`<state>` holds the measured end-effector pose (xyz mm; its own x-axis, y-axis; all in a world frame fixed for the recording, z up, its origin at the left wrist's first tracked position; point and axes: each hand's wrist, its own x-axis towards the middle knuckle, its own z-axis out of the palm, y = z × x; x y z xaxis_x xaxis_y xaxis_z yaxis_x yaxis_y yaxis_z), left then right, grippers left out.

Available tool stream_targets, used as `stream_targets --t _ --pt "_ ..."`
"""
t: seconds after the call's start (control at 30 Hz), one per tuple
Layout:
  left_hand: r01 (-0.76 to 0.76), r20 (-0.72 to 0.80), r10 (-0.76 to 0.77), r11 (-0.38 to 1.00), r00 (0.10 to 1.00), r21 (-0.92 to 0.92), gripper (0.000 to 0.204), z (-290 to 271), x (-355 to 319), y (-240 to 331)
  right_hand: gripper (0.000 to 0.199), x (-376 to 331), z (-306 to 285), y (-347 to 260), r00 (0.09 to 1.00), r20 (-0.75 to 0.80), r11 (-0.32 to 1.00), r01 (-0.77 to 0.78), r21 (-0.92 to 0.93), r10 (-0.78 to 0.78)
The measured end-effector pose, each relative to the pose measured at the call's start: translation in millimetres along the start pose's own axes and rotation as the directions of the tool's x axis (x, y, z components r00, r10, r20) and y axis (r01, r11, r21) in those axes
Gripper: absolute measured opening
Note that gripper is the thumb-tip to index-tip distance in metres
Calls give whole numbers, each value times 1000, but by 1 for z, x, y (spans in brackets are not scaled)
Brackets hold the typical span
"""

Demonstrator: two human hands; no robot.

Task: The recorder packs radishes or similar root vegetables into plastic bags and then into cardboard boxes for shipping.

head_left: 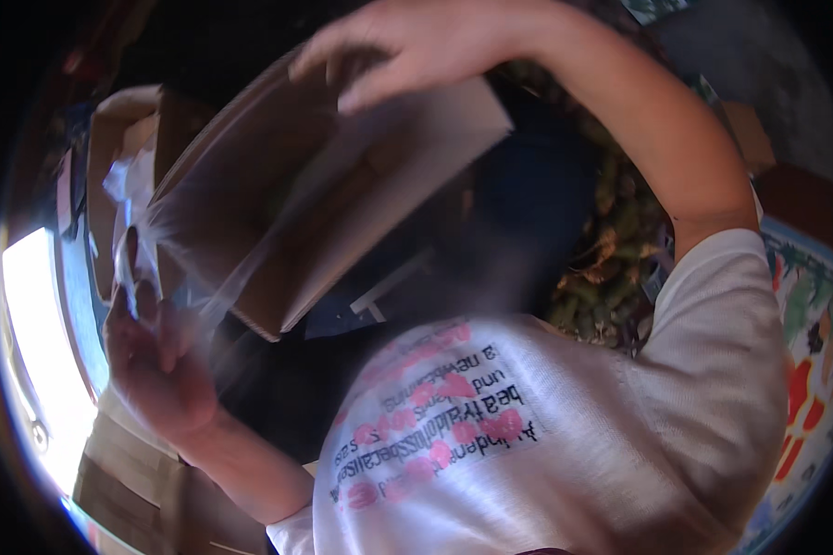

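An open cardboard box (370,199) stands tilted in front of me, with a clear plastic bag (241,217) spread in and over it. At the box's left corner the film gathers into a bunch, and my left hand (162,365) has its fingers bent around this film, palm turned up. Above the far rim my right hand (416,51) arches over with thumb and fingers apart. Its fingertips reach the rim and film; nothing clearly shows gripped between them. Both hands are somewhat blurred.
Another open cardboard box (125,139) stands at the far left. A heap of green-brown produce or plant pieces (611,268) lies to the right, beside a dark blue surface (537,203). More brown cardboard (120,462) is at the lower left. A colourful patterned surface (814,388) lies at the right edge.
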<state>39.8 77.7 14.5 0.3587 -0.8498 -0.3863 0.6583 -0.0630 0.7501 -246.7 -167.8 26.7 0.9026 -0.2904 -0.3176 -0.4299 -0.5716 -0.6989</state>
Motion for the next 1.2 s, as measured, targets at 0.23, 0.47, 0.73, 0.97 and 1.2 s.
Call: stream_targets --t 0.23,0.47,0.73,0.97,1.2 --pt "100 275 -123 990 953 95 55 -1 7 -1 41 -321 6 38 240 -666 647 -601 470 707" --pt "48 52 -65 959 997 280 53 -3 3 -12 57 -505 248 204 92 -385 310 -772 555 918" --pt "-126 -149 294 741 944 660 45 17 -24 -47 55 -509 358 206 3 43 -31 -656 755 999" --pt "-585 447 686 -39 574 810 39 71 -58 -54 76 -481 462 178 222 101 106 -758 644 970" --pt "-686 834 220 -483 506 544 31 96 -65 -121 103 -414 393 248 -228 224 -120 396 911 948"
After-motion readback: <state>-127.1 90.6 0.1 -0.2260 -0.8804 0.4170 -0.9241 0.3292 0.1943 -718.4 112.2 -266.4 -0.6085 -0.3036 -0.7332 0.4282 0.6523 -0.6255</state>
